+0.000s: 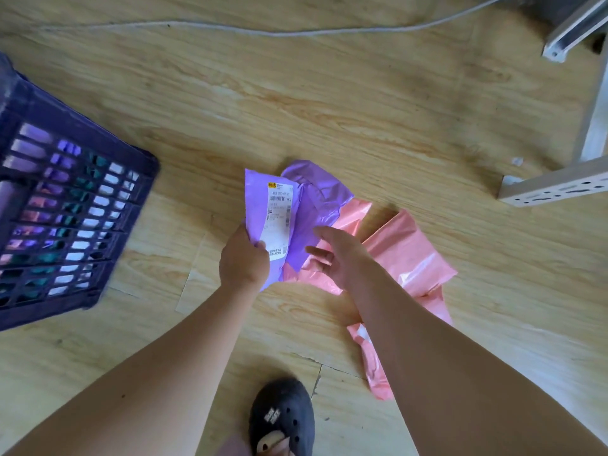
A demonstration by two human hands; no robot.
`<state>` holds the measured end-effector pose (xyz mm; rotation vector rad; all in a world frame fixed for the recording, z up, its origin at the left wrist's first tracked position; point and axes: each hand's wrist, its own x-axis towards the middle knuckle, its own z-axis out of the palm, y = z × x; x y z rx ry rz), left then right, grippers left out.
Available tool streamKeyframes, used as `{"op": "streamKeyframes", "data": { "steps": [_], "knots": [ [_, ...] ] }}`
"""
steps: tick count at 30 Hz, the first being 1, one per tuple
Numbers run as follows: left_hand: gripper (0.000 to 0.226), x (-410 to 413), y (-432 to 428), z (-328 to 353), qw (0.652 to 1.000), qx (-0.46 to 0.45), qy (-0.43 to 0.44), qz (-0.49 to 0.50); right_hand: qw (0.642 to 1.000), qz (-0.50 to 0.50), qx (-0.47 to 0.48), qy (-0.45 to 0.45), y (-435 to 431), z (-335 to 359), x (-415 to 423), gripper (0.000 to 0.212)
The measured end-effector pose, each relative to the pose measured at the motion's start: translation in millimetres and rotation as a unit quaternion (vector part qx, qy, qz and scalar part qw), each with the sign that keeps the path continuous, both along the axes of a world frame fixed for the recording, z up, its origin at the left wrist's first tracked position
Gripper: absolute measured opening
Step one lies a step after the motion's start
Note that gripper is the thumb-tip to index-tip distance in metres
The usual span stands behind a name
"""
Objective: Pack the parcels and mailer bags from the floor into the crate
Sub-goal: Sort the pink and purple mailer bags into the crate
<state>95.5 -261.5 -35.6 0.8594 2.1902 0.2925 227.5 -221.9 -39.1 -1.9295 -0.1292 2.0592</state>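
My left hand grips the lower edge of a purple mailer bag with a white shipping label, held up just above the floor. A second purple mailer bag lies crumpled behind it. My right hand hovers with spread fingers over the pink mailer bags, holding nothing. Another pink mailer bag lies partly hidden under my right forearm. The dark blue slatted crate stands at the left, with purple, pink, green and white items showing through its side.
Wooden floor all around. A white cable runs across the far floor. Grey metal frame legs stand at the right. My foot in a dark clog is at the bottom middle.
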Motion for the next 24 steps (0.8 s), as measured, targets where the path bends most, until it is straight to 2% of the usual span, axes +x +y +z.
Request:
{"op": "streamKeyframes", "data": {
  "steps": [3,5,11,13,15,16,20,24],
  "knots": [
    [0.026,2,1,10,1.0,0.014,0.0,0.003,0.996,0.062,0.041,-0.046,3,11,0,0.004],
    [0.02,0,-1,27,1.0,0.019,-0.008,0.014,0.984,0.12,0.08,-0.102,0,25,3,0.016],
    [0.008,-4,-15,100,0.997,0.021,-0.056,0.047,0.923,0.173,0.203,-0.276,-23,95,18,0.012],
    [0.031,-6,-21,132,0.997,0.035,-0.065,0.039,0.922,0.177,0.206,-0.275,-26,126,20,0.02],
    [0.065,-9,-28,172,0.996,0.063,-0.068,-0.007,0.924,0.186,0.211,-0.26,-28,169,21,0.031],
    [0.073,-10,-34,193,0.994,0.076,-0.068,-0.037,0.925,0.187,0.216,-0.249,-30,191,20,0.032],
    [0.073,-10,-54,263,0.986,0.1,-0.056,-0.125,0.935,0.192,0.218,-0.202,-43,274,14,0.032],
    [0.069,-8,-73,341,0.982,0.124,-0.07,-0.126,0.944,0.179,0.219,-0.168,-62,351,9,0.033]
  ]
}}
